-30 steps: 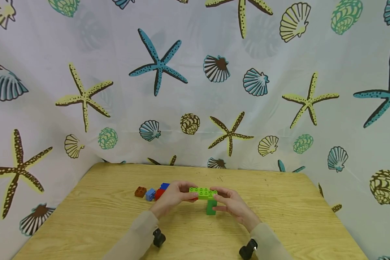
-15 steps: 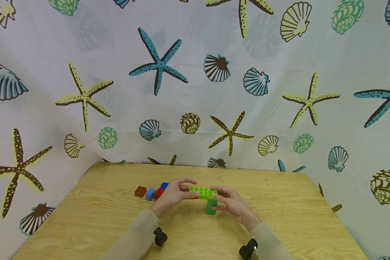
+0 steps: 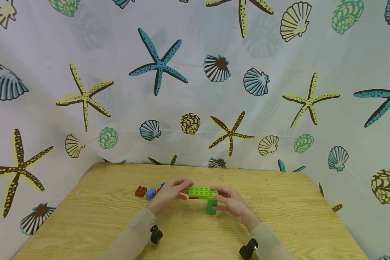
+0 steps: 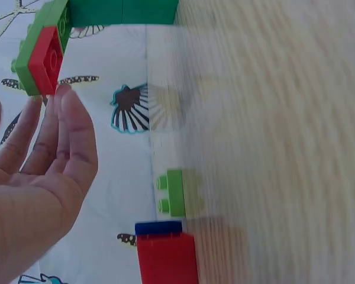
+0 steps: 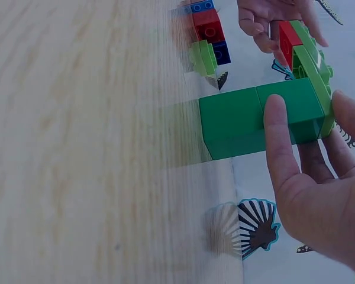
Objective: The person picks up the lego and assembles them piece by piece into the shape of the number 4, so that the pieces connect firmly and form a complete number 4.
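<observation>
An upside-down-L build of toy bricks stands on the table. Two stacked dark green bricks (image 3: 211,207) form its upright, and a lime green bar of bricks (image 3: 201,193) reaches left from the top. Under the bar's left end is a red brick (image 4: 46,59). My right hand (image 3: 233,206) pinches the bar's right end, thumb in front and fingers behind, while one finger lies along the dark green bricks in the right wrist view. My left hand (image 3: 167,195) is by the bar's left end, fingers extended and gripping nothing; whether its fingertips touch the red brick, I cannot tell.
Left of the build lie loose bricks: a brown one (image 3: 140,191), a light blue one (image 3: 151,194), a red one (image 5: 208,26), a dark blue one (image 5: 222,53) and a lime green one (image 4: 176,192). A patterned cloth (image 3: 195,90) hangs behind the wooden table (image 3: 263,195).
My left hand has let go of the bar's left end and shifted slightly left, uncovering the red brick beneath. The right hand and the build have stayed in place.
</observation>
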Demonstrator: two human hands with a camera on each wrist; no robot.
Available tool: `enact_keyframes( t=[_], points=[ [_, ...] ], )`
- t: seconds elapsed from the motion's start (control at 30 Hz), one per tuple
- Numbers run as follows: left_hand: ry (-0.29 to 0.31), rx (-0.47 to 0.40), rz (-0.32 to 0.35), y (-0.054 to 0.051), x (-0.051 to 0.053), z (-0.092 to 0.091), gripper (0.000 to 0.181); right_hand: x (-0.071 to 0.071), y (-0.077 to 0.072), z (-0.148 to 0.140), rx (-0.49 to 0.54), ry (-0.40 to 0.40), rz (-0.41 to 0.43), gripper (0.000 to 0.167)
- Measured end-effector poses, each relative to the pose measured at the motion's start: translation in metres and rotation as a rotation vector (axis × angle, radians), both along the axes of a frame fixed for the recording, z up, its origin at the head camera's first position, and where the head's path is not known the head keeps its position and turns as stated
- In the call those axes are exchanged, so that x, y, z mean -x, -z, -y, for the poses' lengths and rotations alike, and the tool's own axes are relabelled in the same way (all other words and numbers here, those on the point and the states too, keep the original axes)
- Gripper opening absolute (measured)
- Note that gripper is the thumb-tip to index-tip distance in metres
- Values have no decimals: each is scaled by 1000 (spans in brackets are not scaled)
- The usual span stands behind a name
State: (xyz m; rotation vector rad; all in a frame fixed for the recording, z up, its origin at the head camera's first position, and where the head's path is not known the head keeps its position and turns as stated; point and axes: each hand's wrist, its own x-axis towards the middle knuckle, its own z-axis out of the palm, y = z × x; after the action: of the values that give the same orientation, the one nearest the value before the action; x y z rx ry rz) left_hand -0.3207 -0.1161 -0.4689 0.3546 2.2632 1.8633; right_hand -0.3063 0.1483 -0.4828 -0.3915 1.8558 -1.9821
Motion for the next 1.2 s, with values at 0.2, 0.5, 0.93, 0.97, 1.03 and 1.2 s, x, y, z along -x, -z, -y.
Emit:
enact_keyframes(
  t=[0.2, 0.5, 0.93, 0.97, 1.03, 1.2],
  points=[
    [-22, 117, -115, 0, 4, 15, 19, 1, 0, 1, 0, -7, -9, 55],
    [43, 404, -288, 7, 13, 30, 23, 2, 1, 0, 0, -8, 0, 58],
    [68, 555, -293, 17, 29, 39, 31, 1, 1, 0, 0, 5, -1, 56],
    [64, 562, -286, 18, 30, 39, 31, 1, 1, -1, 0, 6, -3, 56],
    [59, 584, -279, 18, 31, 38, 33, 1, 1, -1, -1, 8, -4, 56],
    [46, 644, -266, 21, 34, 35, 40, 1, 1, 0, -2, 9, 0, 55]
  ],
)
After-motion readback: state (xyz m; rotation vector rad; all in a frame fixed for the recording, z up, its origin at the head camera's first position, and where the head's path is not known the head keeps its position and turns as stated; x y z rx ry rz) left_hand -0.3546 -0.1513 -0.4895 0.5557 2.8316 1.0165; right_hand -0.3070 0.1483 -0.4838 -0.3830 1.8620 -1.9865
